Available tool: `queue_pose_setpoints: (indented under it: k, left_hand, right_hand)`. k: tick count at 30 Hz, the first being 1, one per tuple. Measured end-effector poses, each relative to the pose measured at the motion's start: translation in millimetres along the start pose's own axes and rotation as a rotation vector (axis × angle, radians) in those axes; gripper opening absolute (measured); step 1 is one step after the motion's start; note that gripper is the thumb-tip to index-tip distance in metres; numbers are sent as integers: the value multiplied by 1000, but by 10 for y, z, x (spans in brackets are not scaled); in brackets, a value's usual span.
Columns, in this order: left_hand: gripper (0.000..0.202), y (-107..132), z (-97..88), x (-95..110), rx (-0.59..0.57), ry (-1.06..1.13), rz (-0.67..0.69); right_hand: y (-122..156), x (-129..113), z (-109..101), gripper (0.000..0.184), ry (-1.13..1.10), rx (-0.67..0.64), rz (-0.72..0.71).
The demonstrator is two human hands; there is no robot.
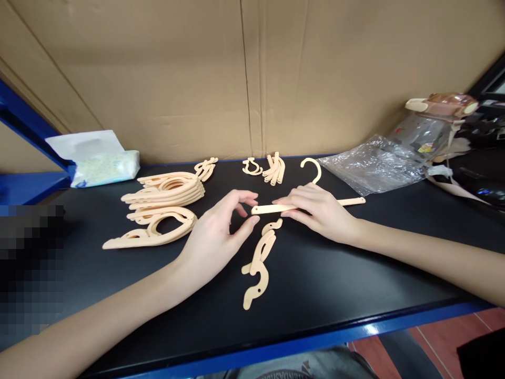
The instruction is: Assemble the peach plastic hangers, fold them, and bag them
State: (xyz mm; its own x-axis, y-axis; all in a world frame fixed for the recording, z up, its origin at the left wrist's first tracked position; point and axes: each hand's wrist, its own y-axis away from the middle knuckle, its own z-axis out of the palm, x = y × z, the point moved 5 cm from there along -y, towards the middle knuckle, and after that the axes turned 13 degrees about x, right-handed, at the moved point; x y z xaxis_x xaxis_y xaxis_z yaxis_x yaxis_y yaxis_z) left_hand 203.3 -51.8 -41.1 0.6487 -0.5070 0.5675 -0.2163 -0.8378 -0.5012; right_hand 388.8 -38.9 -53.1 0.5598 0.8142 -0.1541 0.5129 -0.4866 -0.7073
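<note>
My right hand [317,209] is closed round a cream plastic hanger bar [266,209] whose two ends stick out on either side, each with a small hole. A curved hook [313,167] rises behind that hand; its lower end is hidden by the fingers. At the bar's left end, my left hand [221,226] has its thumb and fingers apart, close to the tip without gripping it. Below the bar, several loose curved hanger pieces [260,263] lie on the black tabletop. Left of my left hand is a stack of folded cream hangers [173,189].
Small hooks [252,167] and short bars [275,168] lie at the back, with more small parts [205,168] near the stack. A tissue pack [106,167] stands at the back left. Clear plastic wrap [374,163] and a transparent bottle [426,131] are at the right, before a cardboard wall [177,79].
</note>
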Motion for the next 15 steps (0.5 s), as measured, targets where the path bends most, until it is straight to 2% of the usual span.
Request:
queue_pose_setpoints:
  k: [7,11,15]
  left_hand:
    - [10,7,-21,19,23,6,-36]
    - [16,22,-12,44,9,-18,10]
    - [27,40,34,62,-69,-91,80]
  right_hand:
    - [-8,28,9,23,-8,-16,45]
    - [-5,41,22,25,-7,-30,54]
    - [7,48,25,25,-7,-31,58]
